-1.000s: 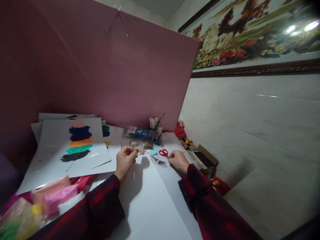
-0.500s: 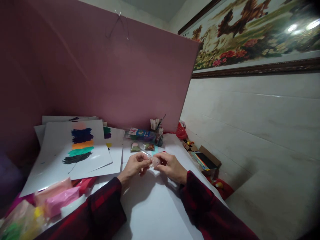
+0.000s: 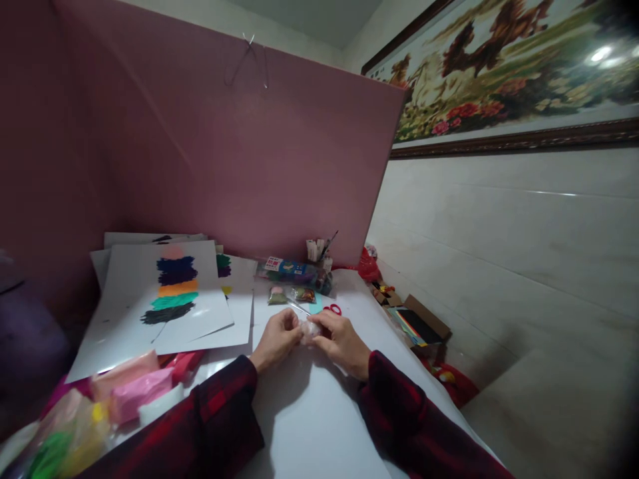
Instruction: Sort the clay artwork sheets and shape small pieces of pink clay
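Note:
Between both hands is a small clear plastic packet (image 3: 310, 330) with something pale pinkish in it. My left hand (image 3: 277, 340) pinches its left side, thumb and finger closed. Round its right side close the thumb and fingers of my right hand (image 3: 345, 342), which hide part of it. Just beyond the hands lie scissors with red handles (image 3: 335, 309), their blades pointing left across a light teal piece (image 3: 316, 305). Behind the blades sit two small clear packets, one green and pink (image 3: 277, 297), the other brownish green (image 3: 303, 295).
White paper (image 3: 309, 426) covers the table. Painted sheets (image 3: 124, 286) are stacked at left, with coloured soft packs (image 3: 140, 395) nearer me. A plastic pouch (image 3: 287, 269) and a brush holder (image 3: 315, 250) stand by the pink board (image 3: 249, 159). Cardboard boxes (image 3: 426, 316) lie along the right edge.
The scene has shifted right in view. My left fingers have curled in more closely at the packet, and the scissors' red handles now show beyond my right hand.

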Available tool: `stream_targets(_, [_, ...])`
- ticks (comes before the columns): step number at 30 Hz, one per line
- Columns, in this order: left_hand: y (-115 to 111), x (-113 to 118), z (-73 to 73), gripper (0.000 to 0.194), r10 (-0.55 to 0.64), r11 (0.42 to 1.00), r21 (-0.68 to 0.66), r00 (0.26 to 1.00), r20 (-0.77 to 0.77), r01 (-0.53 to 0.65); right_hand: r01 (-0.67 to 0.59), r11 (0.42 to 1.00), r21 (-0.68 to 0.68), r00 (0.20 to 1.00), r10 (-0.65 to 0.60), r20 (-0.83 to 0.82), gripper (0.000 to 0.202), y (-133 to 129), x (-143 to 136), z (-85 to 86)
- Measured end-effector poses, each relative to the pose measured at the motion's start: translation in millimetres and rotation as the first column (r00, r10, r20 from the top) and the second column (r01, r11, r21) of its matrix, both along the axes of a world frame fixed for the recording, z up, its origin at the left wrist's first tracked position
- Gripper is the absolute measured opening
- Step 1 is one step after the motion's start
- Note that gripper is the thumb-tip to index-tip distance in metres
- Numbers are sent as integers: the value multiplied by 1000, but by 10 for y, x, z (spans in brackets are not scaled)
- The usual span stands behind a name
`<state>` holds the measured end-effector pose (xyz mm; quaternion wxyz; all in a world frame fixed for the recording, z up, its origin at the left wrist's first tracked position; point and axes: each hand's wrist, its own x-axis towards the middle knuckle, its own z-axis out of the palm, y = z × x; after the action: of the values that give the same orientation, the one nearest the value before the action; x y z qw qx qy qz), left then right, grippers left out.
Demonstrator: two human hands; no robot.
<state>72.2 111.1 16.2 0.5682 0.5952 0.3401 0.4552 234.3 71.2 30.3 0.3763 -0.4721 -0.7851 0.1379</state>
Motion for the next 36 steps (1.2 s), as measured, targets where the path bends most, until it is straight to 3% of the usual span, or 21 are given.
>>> stream_targets(3, [-14,-13,24,34,-51,999,1,999,-10,51,60,998,-20,997,-61,-45,28,43,61,13])
stream_targets(7, [-28,-13,-1,40,-86,996,-2,996,-30,86,23,999,-28,999,-24,-24,26,56,88,16])
stream_targets(12, [-13,-17,-68,41,-72,997,-17,995,-66,71,-13,999,-34,999,15,32,23,24,52,-3])
stream_targets(17, [16,-21,-42,38,-89,996,-17,993,-71,88,5,1000,-18,998,-4,57,25,8,35,-12])
stream_targets(26, [-29,11,-57,34,-14,999,-33,998,-58,12,-3,1000,27,985,-2,174,21,-16,9,-7])
stream_targets(29, [5,7,-62,34,22,999,-22,999,-45,-23,206,976,73,952,-217,217,19,62,195,86])
stream_targets(32, [44,-2,-66,35,97,995,-16,994,-41,-97,586,805,92,759,-585,287,25,182,479,114])
stream_targets(34, [51,-4,-78,33,147,989,-27,988,-49,-149,671,738,73,681,-652,333,24,253,636,68])
stream_targets(36, [44,-4,-97,31,177,983,-43,982,-63,-180,693,719,52,659,-661,359,23,304,727,-13])
